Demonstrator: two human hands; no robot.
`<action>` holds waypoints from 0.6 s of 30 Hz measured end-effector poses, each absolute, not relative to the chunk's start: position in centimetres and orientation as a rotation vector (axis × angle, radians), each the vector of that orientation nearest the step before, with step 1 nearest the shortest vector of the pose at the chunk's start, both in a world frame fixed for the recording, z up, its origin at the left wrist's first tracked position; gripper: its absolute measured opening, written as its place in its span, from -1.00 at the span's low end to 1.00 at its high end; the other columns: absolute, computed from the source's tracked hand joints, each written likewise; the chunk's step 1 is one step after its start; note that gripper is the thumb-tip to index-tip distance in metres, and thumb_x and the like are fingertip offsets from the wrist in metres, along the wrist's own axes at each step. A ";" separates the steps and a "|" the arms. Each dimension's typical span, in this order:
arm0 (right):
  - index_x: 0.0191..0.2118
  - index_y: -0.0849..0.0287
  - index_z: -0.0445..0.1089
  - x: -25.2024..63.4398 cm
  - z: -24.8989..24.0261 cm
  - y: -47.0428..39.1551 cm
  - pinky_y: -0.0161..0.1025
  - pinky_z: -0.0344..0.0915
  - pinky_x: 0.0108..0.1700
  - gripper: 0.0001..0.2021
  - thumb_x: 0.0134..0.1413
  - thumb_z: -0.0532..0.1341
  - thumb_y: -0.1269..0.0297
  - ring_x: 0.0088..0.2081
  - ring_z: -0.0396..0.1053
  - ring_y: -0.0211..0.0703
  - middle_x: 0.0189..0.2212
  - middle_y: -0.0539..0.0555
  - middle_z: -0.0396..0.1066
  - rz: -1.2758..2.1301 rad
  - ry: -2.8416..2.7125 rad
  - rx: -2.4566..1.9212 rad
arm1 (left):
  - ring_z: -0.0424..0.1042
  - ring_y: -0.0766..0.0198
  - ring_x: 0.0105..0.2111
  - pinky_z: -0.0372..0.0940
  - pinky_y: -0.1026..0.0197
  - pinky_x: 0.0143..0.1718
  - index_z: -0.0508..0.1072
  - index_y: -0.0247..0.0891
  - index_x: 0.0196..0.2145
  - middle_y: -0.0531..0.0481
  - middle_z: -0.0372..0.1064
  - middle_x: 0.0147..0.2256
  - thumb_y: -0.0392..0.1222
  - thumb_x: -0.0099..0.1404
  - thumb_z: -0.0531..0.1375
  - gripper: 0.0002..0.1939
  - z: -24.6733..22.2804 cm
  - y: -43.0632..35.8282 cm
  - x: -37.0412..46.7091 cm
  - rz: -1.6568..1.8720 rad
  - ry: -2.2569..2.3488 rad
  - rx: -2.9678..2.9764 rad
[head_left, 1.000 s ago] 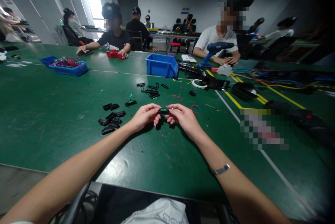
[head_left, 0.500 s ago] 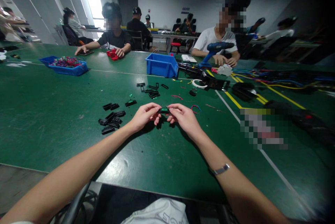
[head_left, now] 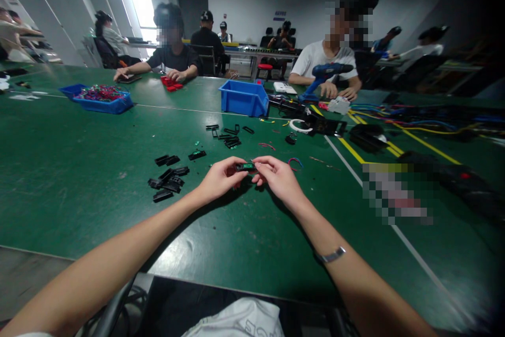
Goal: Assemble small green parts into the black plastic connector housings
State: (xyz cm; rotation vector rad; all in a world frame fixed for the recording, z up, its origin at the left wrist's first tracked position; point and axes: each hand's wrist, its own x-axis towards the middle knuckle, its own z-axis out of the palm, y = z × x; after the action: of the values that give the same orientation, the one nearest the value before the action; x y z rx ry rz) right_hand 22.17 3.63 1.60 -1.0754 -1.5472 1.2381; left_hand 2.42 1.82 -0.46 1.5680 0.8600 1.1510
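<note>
A small black case with a green circuit board (head_left: 246,166) is held between my two hands, just above the green table (head_left: 244,242). My left hand (head_left: 219,178) is closed on its left end, and my right hand (head_left: 276,175) pinches its right end. Left of my left hand lies a similar black case with a green board (head_left: 197,155). Several black cases (head_left: 169,179) are heaped farther left. Beyond my hands are several thin black frames (head_left: 232,141).
A blue bin (head_left: 243,99) stands behind the frames; a blue tray (head_left: 106,100) of coloured wires is at the left. Red wires (head_left: 267,146), a white ring (head_left: 300,126) and a blue drill (head_left: 325,77) lie rightward. Two people sit across the table.
My left thumb and fingers have shifted on the black case, with the thumb now lower along its near edge. My right hand has hardly moved.
</note>
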 end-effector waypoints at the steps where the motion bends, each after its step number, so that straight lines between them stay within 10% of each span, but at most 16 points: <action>1: -0.11 0.26 0.45 22.1 1.6 3.6 -0.31 0.31 -0.50 -0.68 0.16 0.27 0.11 -0.57 0.41 -0.22 -0.55 0.06 0.51 1.245 -1.545 -1.073 | 0.39 0.38 -0.51 0.32 0.32 -0.45 0.45 -0.33 0.00 -0.03 0.47 -0.36 -0.04 0.31 0.29 -0.60 -0.4 1.7 2.4 1.155 0.871 1.586; 18: -0.13 0.26 0.44 21.7 1.8 3.3 -0.31 0.31 -0.47 -0.72 0.15 0.27 0.14 -0.54 0.41 -0.23 -0.57 0.03 0.47 1.332 -1.584 -1.045 | 0.42 0.33 -0.54 0.29 0.31 -0.44 0.52 -0.30 -0.02 -0.02 0.50 -0.44 0.02 0.33 0.26 -0.62 0.3 1.1 2.3 1.098 0.979 1.799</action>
State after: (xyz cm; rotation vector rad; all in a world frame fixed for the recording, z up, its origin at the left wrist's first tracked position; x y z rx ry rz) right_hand 21.72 3.27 1.76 -1.0454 -1.5844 1.3324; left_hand 2.30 1.08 0.26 1.7987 0.9785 1.0984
